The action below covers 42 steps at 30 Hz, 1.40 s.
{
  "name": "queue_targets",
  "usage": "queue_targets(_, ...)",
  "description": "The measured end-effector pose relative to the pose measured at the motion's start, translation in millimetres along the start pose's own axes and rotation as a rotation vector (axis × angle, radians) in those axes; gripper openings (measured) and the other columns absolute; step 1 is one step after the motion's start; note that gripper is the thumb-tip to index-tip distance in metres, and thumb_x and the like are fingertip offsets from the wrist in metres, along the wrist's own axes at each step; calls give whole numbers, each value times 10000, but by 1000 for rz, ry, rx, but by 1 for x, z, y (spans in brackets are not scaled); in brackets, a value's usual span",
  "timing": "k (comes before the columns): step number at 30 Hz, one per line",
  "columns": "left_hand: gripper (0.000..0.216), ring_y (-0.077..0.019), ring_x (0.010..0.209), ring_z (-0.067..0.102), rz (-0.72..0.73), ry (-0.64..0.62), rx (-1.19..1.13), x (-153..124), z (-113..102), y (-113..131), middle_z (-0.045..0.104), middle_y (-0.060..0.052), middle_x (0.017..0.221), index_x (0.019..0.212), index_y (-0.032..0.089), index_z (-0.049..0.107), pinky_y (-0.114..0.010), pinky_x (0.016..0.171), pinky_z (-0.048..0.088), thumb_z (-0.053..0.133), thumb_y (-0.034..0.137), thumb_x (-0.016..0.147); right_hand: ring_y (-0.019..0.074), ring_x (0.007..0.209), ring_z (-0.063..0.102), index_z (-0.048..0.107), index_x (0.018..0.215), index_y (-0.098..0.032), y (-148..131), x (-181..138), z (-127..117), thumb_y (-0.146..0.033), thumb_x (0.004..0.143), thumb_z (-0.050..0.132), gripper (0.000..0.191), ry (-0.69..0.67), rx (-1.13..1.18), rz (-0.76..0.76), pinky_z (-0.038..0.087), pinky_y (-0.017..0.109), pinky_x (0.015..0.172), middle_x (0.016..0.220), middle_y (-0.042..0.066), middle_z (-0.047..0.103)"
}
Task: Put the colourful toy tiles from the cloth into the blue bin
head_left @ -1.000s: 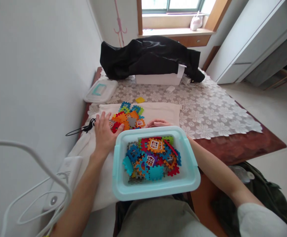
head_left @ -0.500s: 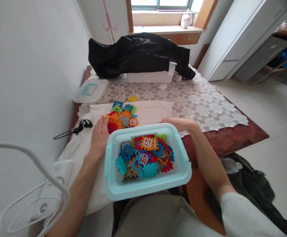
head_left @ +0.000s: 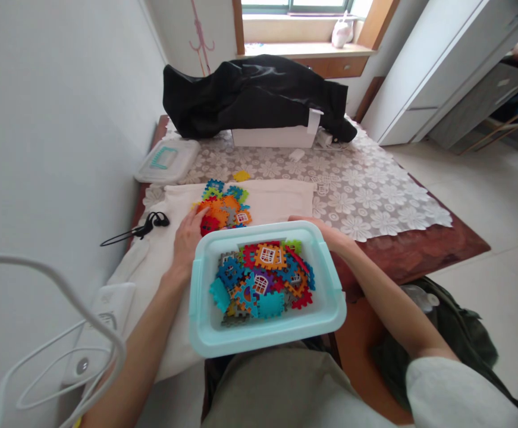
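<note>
Tub: one, pale turquoise point(head_left: 267, 343), between both forearms; inside, notched building tiles point(head_left: 270, 304) in blue, red, orange and purple, overlapping, too many to count.
Right hand: one point(head_left: 319, 229), partly hidden behind the tub's far rim; cannot tell whether it grips.
Left hand: one point(head_left: 190, 235), half open, fingers loosely bent, fingertips touching the tile pile.
Tile pile: one point(head_left: 229, 205), right of the left hand; flat, notched, mostly orange, red, blue.
Earphones: one black set point(head_left: 151, 223), left of that hand.
Yellow tile: one point(head_left: 241, 176), beyond the pile, apart.
Lid: one point(head_left: 167, 160), turquoise-handled, well beyond the left hand.
</note>
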State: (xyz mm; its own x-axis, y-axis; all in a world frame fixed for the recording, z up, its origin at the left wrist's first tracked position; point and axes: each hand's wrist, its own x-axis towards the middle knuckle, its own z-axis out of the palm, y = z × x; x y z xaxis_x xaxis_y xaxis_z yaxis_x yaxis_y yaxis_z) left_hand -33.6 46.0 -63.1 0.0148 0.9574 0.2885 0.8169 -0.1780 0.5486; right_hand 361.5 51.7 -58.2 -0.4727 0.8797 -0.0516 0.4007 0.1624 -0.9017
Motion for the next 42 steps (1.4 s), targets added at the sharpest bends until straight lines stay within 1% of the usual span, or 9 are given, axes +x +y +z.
queue_targets(5, 774, -487, 1624, 521, -31, 17, -36, 9, -1, 10, 531, -221, 1771, 1527, 204, 695, -668, 1376, 389, 859, 596, 880, 290, 967, 727, 749, 952, -277, 0, 11, 2, -359, 910, 803, 106, -26, -148, -65, 594, 396, 853, 998, 31, 801)
queue_targets(9, 802, -489, 1644, 487, -6, -3, -74, 18, -1, 14, 485, -252, 1792, 1552, 115, 673, -662, 1384, 370, 846, 573, 917, 323, 1122, 724, 793, 1120, -252, -2, 10, -5, -400, 875, 842, 290, -146, -138, -160, 607, 487, 1048, 1183, 87, 795)
queue_targets(14, 859, -476, 1676, 447, 27, -33, -58, 35, 4, 12, 424, -230, 1835, 1592, 130, 650, -629, 1390, 369, 817, 628, 913, 364, 1399, 631, 858, 1218, -309, -8, -2, -14, -368, 825, 903, 399, -182, -128, -252, 469, 562, 1314, 1432, 84, 765)
queue_targets(19, 945, -444, 1731, 360, 78, -104, 54, 58, 10, 15, 339, -255, 1868, 1657, 112, 584, -585, 1421, 318, 828, 599, 885, 369, 1420, 612, 868, 1264, -331, -16, -2, -13, -327, 896, 827, 370, -223, -213, -213, 444, 585, 1331, 1433, 66, 788)
queue_targets(24, 822, -415, 1664, 489, 122, -87, 6, 71, 12, 14, 496, -209, 1799, 1601, 162, 651, -573, 1398, 369, 788, 607, 924, 345, 1367, 651, 849, 1353, -342, -18, -2, -14, -288, 904, 833, 453, -216, -291, -273, 493, 537, 1287, 1481, 53, 775)
queue_targets(28, 801, -404, 1630, 538, 106, -42, -64, 68, 11, 12, 556, -214, 1756, 1574, 155, 667, -561, 1384, 394, 803, 589, 914, 318, 1281, 693, 835, 1369, -337, -10, 4, -15, -316, 976, 787, 396, -180, -340, -327, 518, 519, 1243, 1477, 59, 778)
queue_targets(33, 775, -407, 1451, 695, 35, 8, -164, 61, 4, 16, 699, -204, 1619, 1530, 156, 699, -569, 1276, 512, 793, 609, 909, 328, 1325, 695, 820, 1348, -259, 2, 38, -10, -340, 1040, 688, 344, -4, -386, -336, 531, 512, 1199, 1445, 124, 778)
queue_targets(37, 640, -321, 1120, 811, -9, 44, -274, 59, 0, 17, 840, -147, 1383, 1392, 188, 780, -482, 1078, 630, 804, 593, 897, 262, 1129, 751, 790, 1343, -226, -2, 69, 11, -353, 1032, 687, 351, 79, -301, -271, 579, 425, 1097, 1349, 111, 799)
queue_targets(42, 356, -303, 1270, 777, 93, 180, -323, 59, 0, 14, 841, -147, 1364, 1166, 197, 844, -448, 1136, 605, 732, 481, 984, 249, 1143, 728, 771, 1396, -202, -3, 94, 33, -335, 1018, 733, 403, 91, -335, -249, 551, 382, 1086, 1340, 127, 794)
